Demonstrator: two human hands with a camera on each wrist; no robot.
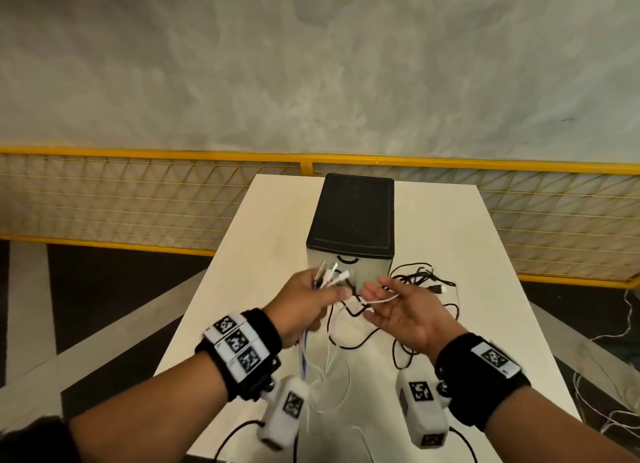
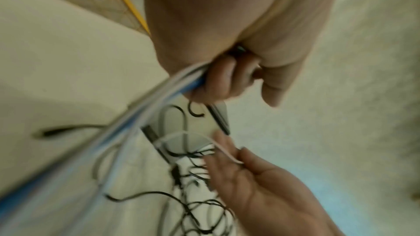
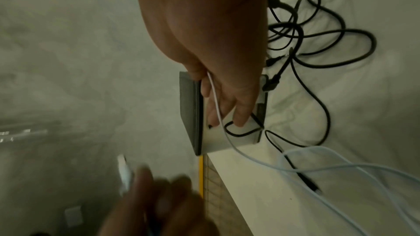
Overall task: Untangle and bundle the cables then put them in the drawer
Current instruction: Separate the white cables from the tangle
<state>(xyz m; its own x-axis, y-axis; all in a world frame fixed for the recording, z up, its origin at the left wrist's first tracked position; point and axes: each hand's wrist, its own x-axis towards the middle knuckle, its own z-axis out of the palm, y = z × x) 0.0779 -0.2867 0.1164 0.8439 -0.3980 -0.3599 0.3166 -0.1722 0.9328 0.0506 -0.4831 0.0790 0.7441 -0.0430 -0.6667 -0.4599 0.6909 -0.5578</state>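
My left hand point(image 1: 311, 296) grips a bundle of white and blue cables point(image 2: 145, 112), its fingers point(image 2: 218, 82) curled round them; the plug ends point(image 1: 334, 272) stick up past the fist, the rest hangs to the table. My right hand point(image 1: 391, 303) is palm up with straight fingers, and one thin white cable point(image 1: 379, 300) point(image 3: 216, 100) lies across them. A tangle of black cables point(image 1: 422, 282) point(image 3: 318, 42) lies on the white table point(image 1: 450, 227) to the right. The small drawer unit point(image 1: 349, 220), black-topped with a grey front, stands just beyond both hands, its drawer closed.
A yellow mesh fence point(image 1: 138, 199) runs behind the table. White cords point(image 1: 620, 324) lie on the floor at the right. Black leads run from the wrist cameras point(image 1: 280, 414) near the table's front edge.
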